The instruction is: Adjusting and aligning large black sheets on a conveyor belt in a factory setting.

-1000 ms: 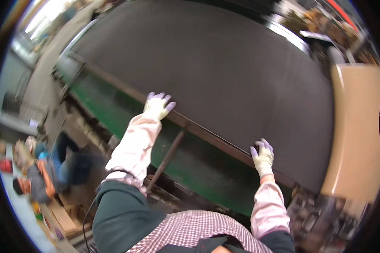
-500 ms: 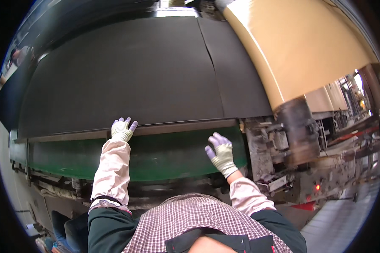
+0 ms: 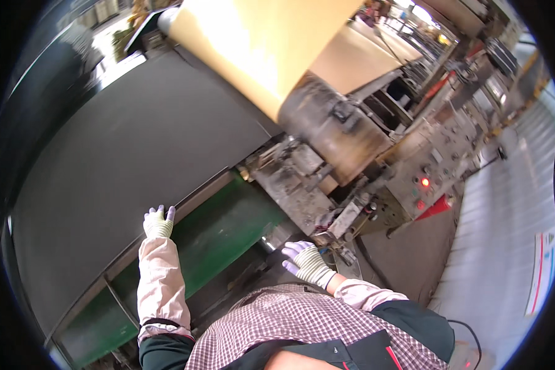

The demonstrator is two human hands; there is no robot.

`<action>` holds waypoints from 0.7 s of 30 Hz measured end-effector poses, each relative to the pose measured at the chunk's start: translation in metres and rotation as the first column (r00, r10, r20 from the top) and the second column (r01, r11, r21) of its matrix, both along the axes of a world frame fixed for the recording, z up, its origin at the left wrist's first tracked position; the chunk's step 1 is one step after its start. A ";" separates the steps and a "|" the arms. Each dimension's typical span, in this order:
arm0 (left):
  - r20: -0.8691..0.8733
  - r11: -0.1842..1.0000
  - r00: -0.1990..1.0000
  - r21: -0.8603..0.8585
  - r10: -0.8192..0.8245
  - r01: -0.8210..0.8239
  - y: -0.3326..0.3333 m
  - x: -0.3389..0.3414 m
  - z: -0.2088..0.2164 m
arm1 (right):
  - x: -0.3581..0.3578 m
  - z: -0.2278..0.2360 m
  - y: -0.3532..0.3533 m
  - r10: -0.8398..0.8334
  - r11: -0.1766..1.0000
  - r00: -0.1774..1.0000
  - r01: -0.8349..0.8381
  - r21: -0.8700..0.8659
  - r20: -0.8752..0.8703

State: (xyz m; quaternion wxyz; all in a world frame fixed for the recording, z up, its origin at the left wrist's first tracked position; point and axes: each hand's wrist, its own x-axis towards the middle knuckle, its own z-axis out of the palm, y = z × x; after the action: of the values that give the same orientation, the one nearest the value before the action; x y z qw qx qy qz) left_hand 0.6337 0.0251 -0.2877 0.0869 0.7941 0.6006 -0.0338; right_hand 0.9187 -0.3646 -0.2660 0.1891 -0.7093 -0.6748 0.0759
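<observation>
A wide black sheet point(image 3: 129, 142) lies flat, its near edge running along a narrow ledge above a green belt point(image 3: 222, 222). My left hand point(image 3: 159, 223), in a striped glove with lilac fingertips, rests at that near edge with its fingers spread. It is open and grips nothing I can see. My right hand point(image 3: 308, 264), in a matching glove, hangs in front of the belt's right end. Its fingers are stretched out and hold nothing.
Beyond the sheet a tan web point(image 3: 253, 43) runs over a roller. To the right stand a grimy metal roller end point(image 3: 339, 129) and a control panel point(image 3: 428, 163) with a lit red lamp point(image 3: 425, 182). A pale ribbed surface point(image 3: 499, 197) extends along the far right.
My view has turned to the right, bringing more of the control panel in. My right hand has drawn back from over the green belt; my left hand stays at the sheet's edge.
</observation>
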 end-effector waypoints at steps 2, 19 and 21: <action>0.005 1.000 1.000 -0.019 -0.022 0.022 -0.001 0.036 0.002 | 0.004 0.004 -0.005 -0.008 1.000 1.000 0.008 -0.007 -0.003; 0.246 0.943 0.963 0.280 0.107 -0.177 -0.033 -0.072 -0.002 | -0.033 -0.026 0.015 0.346 0.935 0.936 -0.338 0.111 -0.064; 0.278 0.994 0.957 0.044 0.085 -0.101 -0.038 -0.064 0.029 | -0.063 -0.014 0.043 0.399 0.913 0.915 -0.390 0.123 -0.057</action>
State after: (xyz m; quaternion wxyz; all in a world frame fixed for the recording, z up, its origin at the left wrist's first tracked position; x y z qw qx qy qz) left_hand 0.5698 -0.0126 -0.2587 0.1483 0.7643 0.6199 0.0983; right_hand 0.8559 -0.3216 -0.2799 0.2356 -0.5435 -0.7989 0.1040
